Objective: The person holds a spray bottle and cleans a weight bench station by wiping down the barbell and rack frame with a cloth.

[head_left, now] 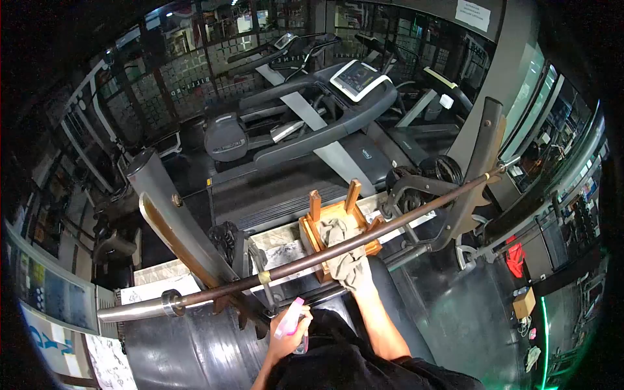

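A spray bottle (292,316) with a pink and white head is held in my left hand (289,330), low in the view near my body. My right hand (354,281) reaches forward with a grey-beige cloth (346,261) over and around it, so its fingers are hidden. The cloth lies against a small upturned wooden stool (314,235) whose legs point up. A long barbell (312,259) crosses over the stool and the cloth, resting on the rack uprights (187,224) at both sides. Beneath my right arm is a black padded bench (396,312).
Treadmills (357,153) stand beyond the barbell. Weight plates (442,172) hang at the right of the rack. A cardboard box (524,303) and a red cloth (515,258) are on the right. A glass-door fridge (52,286) stands at the left.
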`<action>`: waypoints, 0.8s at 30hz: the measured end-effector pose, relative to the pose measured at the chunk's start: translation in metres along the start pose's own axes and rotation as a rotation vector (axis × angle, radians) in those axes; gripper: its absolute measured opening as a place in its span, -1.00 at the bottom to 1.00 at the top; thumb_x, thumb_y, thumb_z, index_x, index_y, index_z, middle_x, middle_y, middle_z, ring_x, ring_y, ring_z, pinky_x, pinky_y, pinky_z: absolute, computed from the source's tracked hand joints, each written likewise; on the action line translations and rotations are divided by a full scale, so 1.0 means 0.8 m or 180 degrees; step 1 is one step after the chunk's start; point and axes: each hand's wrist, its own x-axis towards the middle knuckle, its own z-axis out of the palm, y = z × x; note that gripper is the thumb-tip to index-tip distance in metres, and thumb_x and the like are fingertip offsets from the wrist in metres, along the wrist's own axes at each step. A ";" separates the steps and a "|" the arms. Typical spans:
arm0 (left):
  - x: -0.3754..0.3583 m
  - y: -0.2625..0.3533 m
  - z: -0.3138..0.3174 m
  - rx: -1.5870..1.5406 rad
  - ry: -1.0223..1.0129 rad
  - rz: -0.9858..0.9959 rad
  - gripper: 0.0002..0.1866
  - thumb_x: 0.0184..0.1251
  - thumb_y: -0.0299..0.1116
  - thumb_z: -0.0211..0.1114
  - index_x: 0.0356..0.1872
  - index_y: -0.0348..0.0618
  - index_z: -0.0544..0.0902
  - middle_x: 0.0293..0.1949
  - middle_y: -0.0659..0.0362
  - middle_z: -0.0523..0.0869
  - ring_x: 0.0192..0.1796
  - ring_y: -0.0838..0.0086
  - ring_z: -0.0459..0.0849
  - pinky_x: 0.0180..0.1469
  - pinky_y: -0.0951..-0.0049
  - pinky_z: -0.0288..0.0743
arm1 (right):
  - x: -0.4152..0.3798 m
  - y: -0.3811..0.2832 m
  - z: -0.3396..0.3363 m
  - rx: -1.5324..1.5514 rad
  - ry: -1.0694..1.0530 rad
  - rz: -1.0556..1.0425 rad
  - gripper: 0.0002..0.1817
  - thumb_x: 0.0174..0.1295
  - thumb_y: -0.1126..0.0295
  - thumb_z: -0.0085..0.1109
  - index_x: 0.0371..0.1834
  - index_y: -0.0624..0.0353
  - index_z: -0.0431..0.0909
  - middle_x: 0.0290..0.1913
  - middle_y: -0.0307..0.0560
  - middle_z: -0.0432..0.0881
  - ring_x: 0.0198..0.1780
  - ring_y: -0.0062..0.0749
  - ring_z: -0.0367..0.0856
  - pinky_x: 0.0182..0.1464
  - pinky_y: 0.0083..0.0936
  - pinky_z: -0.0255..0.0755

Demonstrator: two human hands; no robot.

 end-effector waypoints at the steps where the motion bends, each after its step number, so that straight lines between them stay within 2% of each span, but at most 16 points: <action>1: -0.001 -0.001 -0.003 0.0008 -0.0009 -0.0012 -0.78 0.27 -0.65 0.16 -0.06 -0.38 0.51 -0.30 0.12 0.63 -0.49 0.59 0.57 -0.43 0.58 0.49 | 0.010 0.045 0.011 -0.0775 -0.0100 0.0451 -0.66 0.38 0.25 -0.06 0.15 0.10 0.45 0.08 0.11 0.51 -0.06 -0.20 0.52 -0.13 -0.49 0.56; 2: -0.002 -0.001 -0.007 0.0091 -0.0096 0.0007 -0.78 0.27 -0.65 0.16 -0.06 -0.38 0.51 -0.30 0.12 0.64 -0.49 0.59 0.57 -0.43 0.58 0.49 | 0.009 0.050 0.006 -0.0767 -0.0112 0.0440 -0.66 0.38 0.25 -0.06 0.15 0.10 0.45 0.08 0.11 0.51 -0.06 -0.20 0.52 -0.13 -0.49 0.56; 4: -0.002 -0.001 -0.008 0.0156 -0.0190 0.0036 -0.78 0.27 -0.64 0.17 -0.06 -0.38 0.51 -0.31 0.12 0.64 -0.49 0.59 0.57 -0.43 0.58 0.48 | 0.005 0.056 -0.002 -0.0504 -0.0030 -0.1221 -0.64 0.38 0.35 -0.06 0.23 0.08 0.40 0.21 0.06 0.43 -0.09 -0.41 0.46 -0.30 -0.75 0.50; 5: 0.000 0.002 -0.008 0.0227 -0.0126 -0.0014 -0.81 0.26 -0.61 0.20 -0.10 -0.34 0.54 -0.33 0.16 0.65 -0.50 0.61 0.58 -0.44 0.59 0.47 | 0.004 0.057 -0.002 -0.0519 -0.0031 -0.1219 -0.64 0.38 0.35 -0.06 0.23 0.08 0.40 0.21 0.06 0.43 -0.09 -0.41 0.46 -0.30 -0.75 0.50; 8: 0.006 0.001 -0.005 0.0219 -0.0034 -0.0091 -0.84 0.24 -0.57 0.24 -0.15 -0.29 0.58 -0.36 0.21 0.66 -0.52 0.63 0.59 -0.46 0.61 0.47 | 0.001 0.088 -0.007 -0.4428 0.0147 -0.2496 -0.53 0.39 0.32 -0.04 0.35 0.09 0.24 0.27 -0.05 0.40 -0.04 -0.56 0.41 -0.52 -1.01 0.32; 9: 0.008 0.001 -0.004 0.0175 -0.0020 -0.0143 -0.84 0.24 -0.57 0.25 -0.16 -0.28 0.58 -0.36 0.21 0.67 -0.52 0.63 0.59 -0.46 0.61 0.46 | -0.006 0.112 0.002 -0.3584 0.0227 -0.1576 -0.48 0.40 0.19 -0.07 0.38 0.08 0.17 0.16 -0.07 0.48 -0.11 -0.58 0.45 -0.49 -0.92 0.38; 11: 0.015 0.003 -0.003 0.0152 0.0016 -0.0106 -0.85 0.24 -0.56 0.25 -0.17 -0.28 0.58 -0.37 0.22 0.67 -0.52 0.63 0.59 -0.46 0.60 0.46 | -0.012 0.121 -0.004 -0.5856 0.0000 -0.2186 -0.48 0.37 0.11 -0.03 0.30 0.13 0.23 0.00 -0.12 0.51 -0.29 -0.63 0.46 -0.48 -0.81 0.39; 12: 0.018 0.003 -0.003 0.0139 0.0034 -0.0078 -0.85 0.24 -0.56 0.25 -0.17 -0.27 0.58 -0.37 0.22 0.67 -0.52 0.63 0.59 -0.46 0.60 0.46 | -0.015 0.132 -0.005 -0.5292 0.1357 -0.3419 -0.56 0.39 0.09 -0.04 0.17 0.16 0.30 -0.26 -0.20 0.50 -0.47 -0.63 0.41 -0.50 -0.74 0.37; 13: 0.022 0.002 -0.004 0.0142 0.0019 -0.0081 -0.85 0.24 -0.56 0.25 -0.17 -0.27 0.58 -0.37 0.22 0.67 -0.52 0.63 0.59 -0.46 0.60 0.46 | -0.023 0.135 0.007 -0.5520 0.1187 -0.2619 -0.64 0.41 0.11 -0.06 0.04 0.18 0.36 -0.39 -0.24 0.49 -0.46 -0.65 0.42 -0.47 -0.75 0.33; 15: 0.030 -0.001 -0.005 0.0100 -0.0093 -0.0002 -0.86 0.24 -0.55 0.25 -0.18 -0.27 0.58 -0.36 0.22 0.67 -0.52 0.64 0.58 -0.47 0.61 0.47 | -0.054 0.125 0.008 -0.8153 0.1667 -0.3982 -0.64 0.38 0.10 -0.01 -0.03 0.18 0.41 -0.42 -0.26 0.54 -0.40 -0.64 0.48 -0.36 -0.70 0.36; 16: 0.034 -0.001 -0.005 0.0110 -0.0126 -0.0012 -0.86 0.24 -0.55 0.25 -0.18 -0.27 0.58 -0.36 0.22 0.67 -0.52 0.64 0.58 -0.47 0.61 0.47 | -0.061 0.126 0.013 -0.8403 0.1024 -0.4036 -0.63 0.33 0.09 0.08 -0.07 0.20 0.43 -0.29 -0.21 0.58 -0.27 -0.62 0.51 -0.25 -0.63 0.38; 17: 0.038 0.002 -0.006 0.0190 -0.0257 -0.0029 -0.83 0.26 -0.58 0.22 -0.13 -0.30 0.56 -0.34 0.19 0.65 -0.51 0.63 0.57 -0.45 0.60 0.47 | -0.057 0.127 0.016 -0.8378 0.0737 -0.4473 -0.68 0.15 0.40 0.22 -0.03 0.23 0.48 -0.11 -0.12 0.54 -0.04 -0.45 0.50 -0.04 -0.46 0.41; 19: 0.046 0.005 -0.005 0.0281 -0.0443 -0.0052 -0.80 0.28 -0.61 0.19 -0.08 -0.34 0.53 -0.32 0.16 0.63 -0.50 0.62 0.57 -0.44 0.60 0.47 | -0.029 0.137 0.048 -1.0477 0.0457 -0.5142 -0.70 0.06 0.46 0.27 -0.09 0.17 0.56 -0.06 0.00 0.53 0.01 -0.21 0.53 -0.01 -0.37 0.43; 21: 0.051 0.009 -0.001 0.0349 -0.0544 -0.0052 -0.80 0.27 -0.59 0.20 -0.08 -0.34 0.54 -0.32 0.17 0.64 -0.49 0.62 0.57 -0.44 0.60 0.47 | 0.009 0.154 0.070 -1.1797 0.1641 -0.4646 -0.77 0.05 0.45 0.28 -0.18 0.11 0.61 -0.03 0.10 0.50 -0.02 0.01 0.52 -0.02 -0.28 0.45; 23: 0.054 0.011 0.003 0.0341 -0.0552 -0.0027 -0.79 0.27 -0.59 0.20 -0.08 -0.33 0.54 -0.33 0.18 0.64 -0.49 0.62 0.57 -0.43 0.59 0.47 | 0.031 0.111 0.074 -1.2034 0.1242 -0.4397 -0.82 0.06 0.43 0.25 -0.23 0.07 0.61 -0.08 -0.08 0.55 -0.08 -0.09 0.52 0.17 -0.19 0.28; 24: 0.055 0.014 0.005 0.0328 -0.0588 -0.0045 -0.80 0.27 -0.60 0.20 -0.08 -0.33 0.55 -0.34 0.18 0.65 -0.49 0.62 0.57 -0.43 0.59 0.48 | 0.030 0.101 0.076 -1.2285 0.1521 -0.4290 -0.84 0.09 0.37 0.22 -0.24 0.05 0.61 -0.08 -0.13 0.56 -0.08 -0.12 0.52 0.21 -0.18 0.23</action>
